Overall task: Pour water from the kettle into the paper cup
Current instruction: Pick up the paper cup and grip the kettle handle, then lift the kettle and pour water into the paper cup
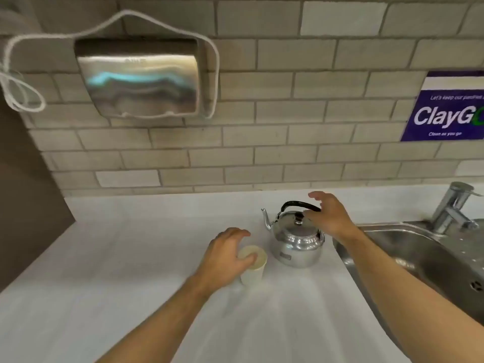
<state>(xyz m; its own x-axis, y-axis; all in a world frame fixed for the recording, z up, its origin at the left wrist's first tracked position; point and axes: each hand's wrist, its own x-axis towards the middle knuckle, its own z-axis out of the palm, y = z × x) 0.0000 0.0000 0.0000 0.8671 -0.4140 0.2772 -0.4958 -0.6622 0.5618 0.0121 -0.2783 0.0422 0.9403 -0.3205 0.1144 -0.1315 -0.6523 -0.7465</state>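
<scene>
Kettle (296,243) sits below the spread right grip (327,218); left grip (225,255) curves over paper cup (252,269), hold unclear.

The only legible writing stands on a dark blue rectangular sign (445,111) with a white band along its top, stuck to the grey-beige brick-tiled wall (288,113) at the right and cut off by the picture's edge. Its large white slanted letters read "ClayG", followed by part of a green letter. A small white line above seems to read "Let's keep our pantries", cut short; below stands "Clean as you go". A small label (285,256) on the silver metal kettle (298,242) and a faint mark on the brushed steel wall dispenser (138,79) are too blurred to read.
</scene>
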